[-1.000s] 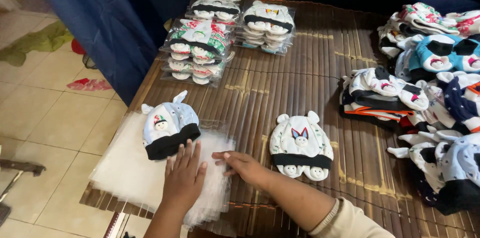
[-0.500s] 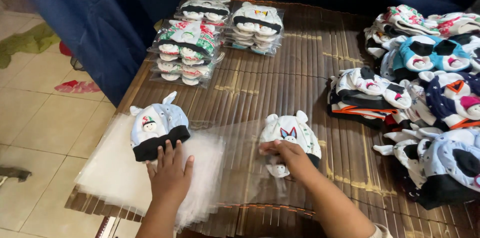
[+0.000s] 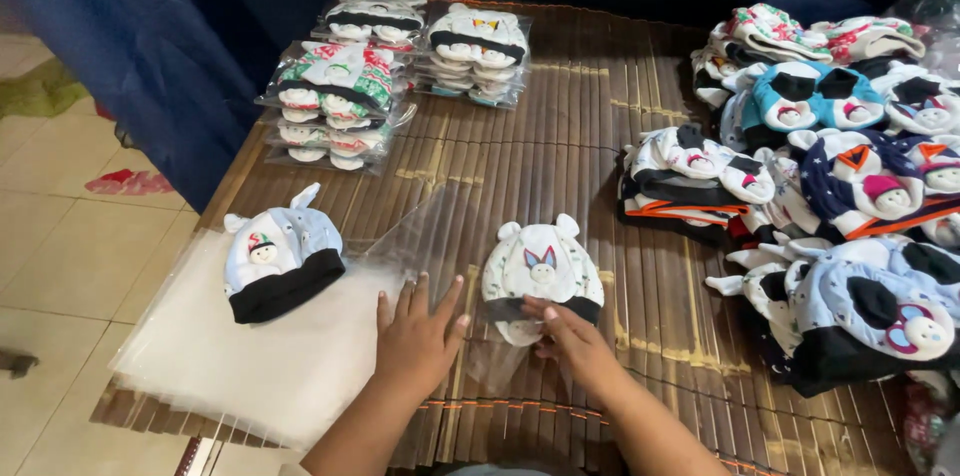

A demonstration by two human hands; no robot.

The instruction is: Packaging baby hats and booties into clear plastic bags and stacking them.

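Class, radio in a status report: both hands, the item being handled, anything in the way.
Left hand flat on clear bag stack. Right hand touching white bunny hat at its lower edge. Blue snowman hat sits on the stack, clear of both hands.

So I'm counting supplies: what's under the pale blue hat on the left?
The pale blue hat lies on a stack of clear plastic bags, spread over the slatted mat. How many bags is hidden.

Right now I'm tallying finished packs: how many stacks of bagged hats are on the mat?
3: one stack nearest the left edge, one behind it, one to their right. More may be hidden.
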